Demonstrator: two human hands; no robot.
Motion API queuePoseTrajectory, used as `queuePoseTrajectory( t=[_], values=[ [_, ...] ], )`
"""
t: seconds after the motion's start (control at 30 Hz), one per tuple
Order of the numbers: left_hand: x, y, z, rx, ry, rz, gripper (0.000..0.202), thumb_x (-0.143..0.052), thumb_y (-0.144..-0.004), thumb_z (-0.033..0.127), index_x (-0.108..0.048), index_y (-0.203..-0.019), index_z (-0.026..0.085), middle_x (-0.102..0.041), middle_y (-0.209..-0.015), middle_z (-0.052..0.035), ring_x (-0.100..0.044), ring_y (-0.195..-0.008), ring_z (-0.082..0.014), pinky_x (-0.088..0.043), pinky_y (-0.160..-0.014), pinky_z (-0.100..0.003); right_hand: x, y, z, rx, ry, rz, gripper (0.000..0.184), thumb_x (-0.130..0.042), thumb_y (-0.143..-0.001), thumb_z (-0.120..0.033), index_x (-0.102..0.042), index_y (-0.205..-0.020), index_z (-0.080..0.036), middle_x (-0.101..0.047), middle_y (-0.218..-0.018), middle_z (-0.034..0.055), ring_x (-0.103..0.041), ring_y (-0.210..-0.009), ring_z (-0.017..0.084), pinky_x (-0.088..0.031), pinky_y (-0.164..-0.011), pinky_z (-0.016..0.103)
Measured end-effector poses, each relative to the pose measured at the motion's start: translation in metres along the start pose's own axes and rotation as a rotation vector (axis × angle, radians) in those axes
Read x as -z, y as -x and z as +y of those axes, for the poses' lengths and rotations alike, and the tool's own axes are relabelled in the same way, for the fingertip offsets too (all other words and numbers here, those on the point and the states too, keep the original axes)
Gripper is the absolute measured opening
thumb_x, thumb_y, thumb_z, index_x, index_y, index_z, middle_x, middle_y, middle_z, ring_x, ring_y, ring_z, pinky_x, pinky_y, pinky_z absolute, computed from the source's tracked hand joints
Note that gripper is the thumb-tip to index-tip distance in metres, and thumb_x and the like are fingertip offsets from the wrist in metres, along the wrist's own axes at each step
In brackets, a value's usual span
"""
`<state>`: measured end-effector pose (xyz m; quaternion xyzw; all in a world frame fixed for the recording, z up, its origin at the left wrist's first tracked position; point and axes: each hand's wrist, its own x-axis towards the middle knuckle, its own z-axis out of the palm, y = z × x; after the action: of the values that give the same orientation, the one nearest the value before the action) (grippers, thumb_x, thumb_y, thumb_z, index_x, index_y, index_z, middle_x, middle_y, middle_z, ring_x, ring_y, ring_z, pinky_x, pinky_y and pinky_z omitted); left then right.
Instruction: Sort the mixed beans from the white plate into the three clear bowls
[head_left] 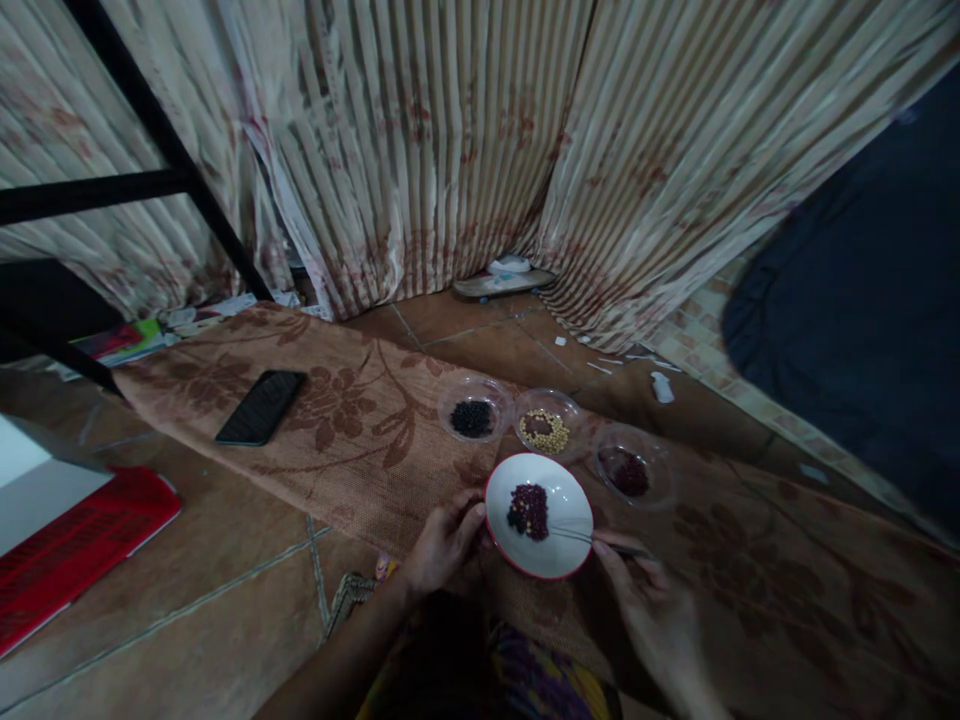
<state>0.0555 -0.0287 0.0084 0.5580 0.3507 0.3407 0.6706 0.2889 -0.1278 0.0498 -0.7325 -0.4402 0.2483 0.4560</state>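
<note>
A white bowl with a red rim (555, 495) sits on a brown patterned mat (352, 440) and holds a small heap of dark red and black beans (529, 511). My left hand (442, 545) grips the bowl's left edge with curled fingers. My right hand (645, 600) pinches thin metal tweezers (581, 537) whose tips reach into the bowl beside the heap. Behind the bowl stand three clear bowls: one with black beans (472, 416), one with yellow beans (545, 430), one with dark red beans (628, 470).
A black phone (261, 406) lies on the mat at the left. A red-and-white flat object (67, 540) lies on the tiled floor at far left. Striped curtains (450, 150) hang behind, with a black metal frame (150, 150) at the left. A dark cloth (862, 300) fills the right side.
</note>
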Motion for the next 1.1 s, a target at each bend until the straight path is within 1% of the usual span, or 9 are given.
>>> queuePoseTrajectory(
  t=[0.27,0.47,0.73,0.97,1.03,1.1],
  values=[
    [0.000,-0.001,-0.001,0.003,0.002,0.000,0.041,-0.050,-0.095,0.046,-0.061,-0.119,0.015,-0.062,-0.078,-0.0017,-0.058,-0.068,-0.0136,-0.049,-0.066,-0.025,-0.003,0.000,0.006,-0.011,0.030,-0.027,0.034,-0.064,-0.080,-0.053,-0.074,-0.090,-0.022,-0.074,-0.097,0.0072,-0.068,-0.093,0.023,-0.053,-0.087,0.036],
    [0.000,0.000,-0.003,-0.001,-0.002,-0.004,0.042,-0.048,-0.095,0.047,-0.061,-0.119,0.015,-0.063,-0.079,-0.0026,-0.058,-0.069,-0.0137,-0.049,-0.065,-0.024,-0.004,0.000,0.007,-0.054,0.014,-0.026,0.038,-0.064,-0.078,-0.056,-0.074,-0.090,-0.021,-0.074,-0.099,0.0084,-0.068,-0.095,0.025,-0.053,-0.087,0.036],
    [0.000,0.000,-0.002,0.000,0.001,-0.004,0.041,-0.048,-0.096,0.046,-0.060,-0.120,0.015,-0.064,-0.080,-0.0029,-0.059,-0.069,-0.0140,-0.050,-0.067,-0.025,-0.005,-0.001,0.005,-0.070,0.012,-0.021,0.040,-0.063,-0.077,-0.057,-0.073,-0.089,-0.021,-0.074,-0.098,0.0084,-0.068,-0.095,0.025,-0.053,-0.087,0.036],
    [0.001,0.000,-0.003,0.014,-0.006,0.016,0.044,-0.050,-0.094,0.047,-0.061,-0.121,0.014,-0.063,-0.078,-0.0032,-0.057,-0.069,-0.0140,-0.048,-0.064,-0.024,-0.002,-0.003,0.006,-0.090,-0.036,0.083,0.037,-0.068,-0.075,-0.054,-0.073,-0.087,-0.019,-0.074,-0.100,0.0098,-0.069,-0.093,0.025,-0.054,-0.083,0.035],
    [0.001,0.000,-0.004,0.025,-0.022,0.020,0.045,-0.050,-0.094,0.048,-0.061,-0.122,0.014,-0.063,-0.077,-0.0029,-0.057,-0.068,-0.0140,-0.048,-0.064,-0.024,0.005,-0.007,0.002,-0.071,-0.055,0.165,0.037,-0.070,-0.074,-0.053,-0.073,-0.086,-0.019,-0.075,-0.097,0.0097,-0.069,-0.090,0.025,-0.054,-0.082,0.035],
    [0.002,0.000,-0.003,0.030,-0.034,0.025,0.045,-0.050,-0.094,0.048,-0.061,-0.122,0.015,-0.063,-0.077,-0.0027,-0.057,-0.068,-0.0142,-0.048,-0.064,-0.024,0.016,-0.017,-0.005,-0.033,-0.073,0.286,0.037,-0.072,-0.072,-0.052,-0.074,-0.086,-0.018,-0.075,-0.092,0.0091,-0.069,-0.086,0.024,-0.054,-0.081,0.035]
  ],
)
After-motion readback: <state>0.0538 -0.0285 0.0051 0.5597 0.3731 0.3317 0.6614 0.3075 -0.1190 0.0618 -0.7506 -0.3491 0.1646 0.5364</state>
